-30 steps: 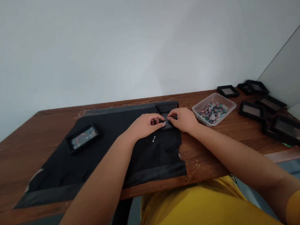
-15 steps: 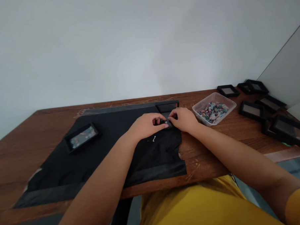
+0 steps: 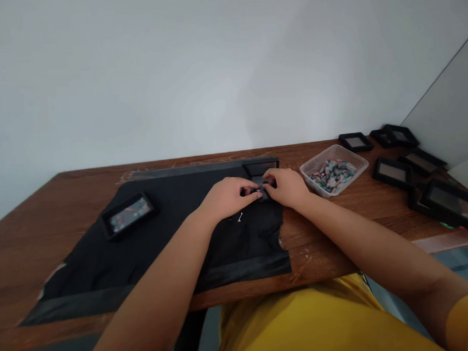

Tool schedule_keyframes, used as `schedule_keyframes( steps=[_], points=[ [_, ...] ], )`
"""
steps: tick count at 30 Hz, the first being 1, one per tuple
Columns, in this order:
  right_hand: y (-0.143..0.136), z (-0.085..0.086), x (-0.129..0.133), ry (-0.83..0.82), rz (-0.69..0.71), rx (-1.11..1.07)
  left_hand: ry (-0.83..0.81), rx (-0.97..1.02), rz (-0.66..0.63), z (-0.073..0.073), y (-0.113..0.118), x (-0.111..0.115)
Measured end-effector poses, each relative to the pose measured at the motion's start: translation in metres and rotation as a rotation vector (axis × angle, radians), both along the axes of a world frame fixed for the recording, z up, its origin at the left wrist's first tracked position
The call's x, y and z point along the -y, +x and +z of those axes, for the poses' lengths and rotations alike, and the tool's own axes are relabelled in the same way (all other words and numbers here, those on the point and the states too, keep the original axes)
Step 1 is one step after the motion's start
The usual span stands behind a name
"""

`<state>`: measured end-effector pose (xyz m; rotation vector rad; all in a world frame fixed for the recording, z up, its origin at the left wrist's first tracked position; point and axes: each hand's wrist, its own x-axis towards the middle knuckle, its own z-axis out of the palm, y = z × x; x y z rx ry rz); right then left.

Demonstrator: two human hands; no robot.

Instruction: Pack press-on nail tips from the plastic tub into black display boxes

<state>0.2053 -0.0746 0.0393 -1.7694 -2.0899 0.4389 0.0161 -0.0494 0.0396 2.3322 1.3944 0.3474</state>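
My left hand (image 3: 231, 196) and my right hand (image 3: 287, 187) meet over the right part of a black cloth (image 3: 173, 193). Fingers and thumb of each are pinched together on something small between them, too tiny and covered to name. A small dark box (image 3: 260, 168) with its lid tilted up stands just behind the fingertips. Small white bits (image 3: 240, 216) lie on the cloth in front of my left hand. Further left on the cloth rests a black windowed box (image 3: 129, 215) with pale and coloured pieces showing inside.
A clear plastic tub (image 3: 333, 170) of coloured pieces stands right of my right hand. Several black windowed boxes (image 3: 392, 172) lie at the table's right end. The wooden table (image 3: 322, 244) backs onto a pale wall (image 3: 214, 67).
Both hands stay in nearly the same place; only the fingers have shifted slightly over the small thing between them.
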Motion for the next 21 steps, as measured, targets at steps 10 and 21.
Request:
schedule_keyframes(
  steps=[10, 21],
  points=[
    [-0.0002, 0.0011, 0.0014, 0.002, -0.003, -0.011, -0.004, 0.097, 0.043, -0.0056, -0.003, -0.0074],
    [-0.0018, 0.0012, 0.0044, 0.007, 0.004, -0.025, 0.005, 0.014, 0.033, -0.0018, -0.0002, -0.0027]
  ],
)
